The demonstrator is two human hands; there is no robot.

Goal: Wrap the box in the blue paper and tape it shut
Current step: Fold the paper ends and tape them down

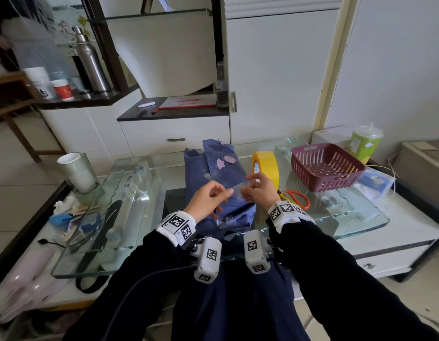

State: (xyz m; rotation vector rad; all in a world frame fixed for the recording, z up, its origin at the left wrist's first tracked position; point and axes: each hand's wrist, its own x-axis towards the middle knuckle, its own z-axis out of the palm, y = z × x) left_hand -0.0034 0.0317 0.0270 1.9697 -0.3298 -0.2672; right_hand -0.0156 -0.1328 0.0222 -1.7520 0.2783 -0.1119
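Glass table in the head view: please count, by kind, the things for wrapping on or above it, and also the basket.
Box in blue paper: 1
Yellow tape roll: 1
Scissors: 1
Purple basket: 1
Clear tape strip, pinched between the left hand and the right hand: 1
Total: 5

Box (213,178) in torn blue paper (196,166), lengthwise on glass table (361,212); yellow tape roll (265,168) upright just R.

White cabinets (275,77) and a dark shelf (85,100) line the pale wall (398,57); light floor tiles (16,156) lie under the glass-topped counter (129,254).
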